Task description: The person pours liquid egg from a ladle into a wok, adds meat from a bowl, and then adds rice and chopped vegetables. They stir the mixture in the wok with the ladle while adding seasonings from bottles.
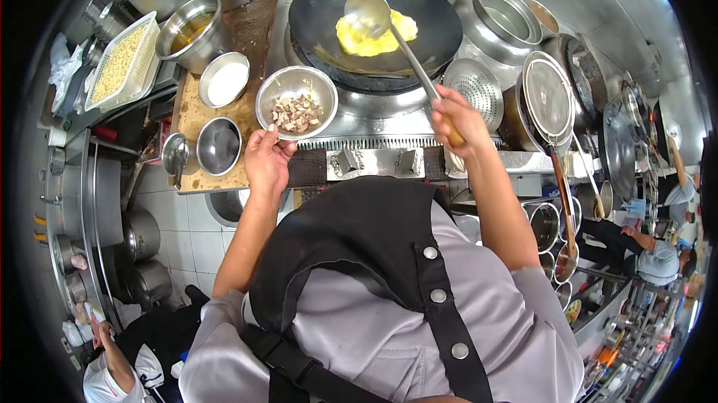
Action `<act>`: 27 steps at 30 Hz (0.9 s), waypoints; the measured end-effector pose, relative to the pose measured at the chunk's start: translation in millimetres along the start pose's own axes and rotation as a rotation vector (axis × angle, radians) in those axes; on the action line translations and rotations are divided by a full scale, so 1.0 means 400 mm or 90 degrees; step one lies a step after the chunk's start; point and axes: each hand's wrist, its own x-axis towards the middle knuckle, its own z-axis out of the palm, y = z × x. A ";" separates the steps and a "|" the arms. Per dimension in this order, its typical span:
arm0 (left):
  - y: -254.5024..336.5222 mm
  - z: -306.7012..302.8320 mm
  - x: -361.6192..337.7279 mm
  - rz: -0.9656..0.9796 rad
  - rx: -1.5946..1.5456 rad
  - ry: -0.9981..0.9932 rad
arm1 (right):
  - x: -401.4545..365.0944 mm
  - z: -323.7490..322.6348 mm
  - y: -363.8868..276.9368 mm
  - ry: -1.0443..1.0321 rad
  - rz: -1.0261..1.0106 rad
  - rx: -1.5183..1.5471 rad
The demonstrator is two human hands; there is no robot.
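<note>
In the head view, the right hand (460, 122) is closed around the wooden handle (452, 132) of a ladle (368, 15) — fingers wrapped over it, grasping firmly enough that little of the wood shows. The ladle's bowl lies over the yellow egg (381, 35) in the dark wok (321, 8), its metal shaft slanting across the near rim.

The left hand (269, 160) is partly open, fingers curled loosely, pinching the near rim of a steel bowl (263, 107) between thumb and fingertips. Chopped brownish pieces (296, 113) with bits of green lie in that bowl, which is near the wok's left side. Farther left, on a board (191, 104), stand a bowl of white contents (224, 81) and a dark-looking metal bowl (218, 146). A perforated skimmer (479, 92) is just beside the wok, on its right.
</note>
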 end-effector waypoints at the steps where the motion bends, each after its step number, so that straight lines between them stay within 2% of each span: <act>1: 0.000 0.002 0.003 -0.003 -0.001 -0.005 | 0.034 0.017 0.009 0.012 -0.038 -0.052; 3: 0.002 0.006 0.004 -0.003 -0.004 -0.009 | 0.041 0.089 0.039 0.138 -0.118 -0.299; 4: 0.005 0.007 0.005 0.005 -0.008 -0.018 | 0.004 0.115 0.043 0.174 -0.121 -0.354; 5: 0.007 0.009 0.007 0.011 -0.011 -0.026 | -0.014 0.092 0.075 0.143 -0.126 -0.271; 7: 0.011 0.023 0.007 0.017 -0.009 -0.014 | -0.083 0.051 0.064 0.037 -0.039 -0.064; 9: 0.007 0.024 0.005 0.017 -0.003 -0.001 | -0.055 -0.009 0.011 -0.038 0.050 0.032; 11: 0.004 0.022 0.017 -0.005 -0.008 -0.016 | 0.017 0.008 0.009 -0.056 0.012 0.066; 13: 0.004 0.021 0.019 -0.002 -0.006 -0.041 | 0.077 0.070 0.035 0.088 -0.092 -0.184; 15: 0.019 0.026 0.032 0.003 -0.004 -0.066 | 0.016 0.118 0.065 0.147 -0.113 -0.288; 17: 0.028 0.034 0.052 0.026 -0.008 -0.048 | -0.034 0.030 0.078 0.060 -0.083 -0.165; 19: 0.062 0.047 0.094 0.064 -0.012 -0.064 | -0.084 -0.065 0.029 0.036 -0.046 -0.150; 20: 0.088 0.064 0.116 0.099 0.021 -0.066 | -0.134 -0.050 0.010 0.097 -0.071 -0.352; 21: 0.125 0.094 0.134 0.135 0.055 -0.068 | -0.166 -0.052 0.014 0.098 -0.073 -0.352; 23: 0.188 0.158 0.191 0.254 0.249 -0.052 | -0.214 -0.058 0.022 0.155 -0.301 -0.745; 24: 0.183 0.201 0.242 0.507 0.443 -0.021 | -0.237 -0.044 0.004 0.159 -0.303 -0.742; 25: 0.170 0.253 0.292 0.760 0.634 0.014 | -0.266 -0.023 -0.022 0.156 -0.245 -0.666; 26: 0.153 0.307 0.329 0.730 0.823 -0.070 | -0.285 -0.011 -0.031 0.153 -0.188 -0.591; 27: 0.134 0.362 0.354 0.689 1.008 -0.156 | -0.289 -0.011 -0.027 0.155 -0.189 -0.591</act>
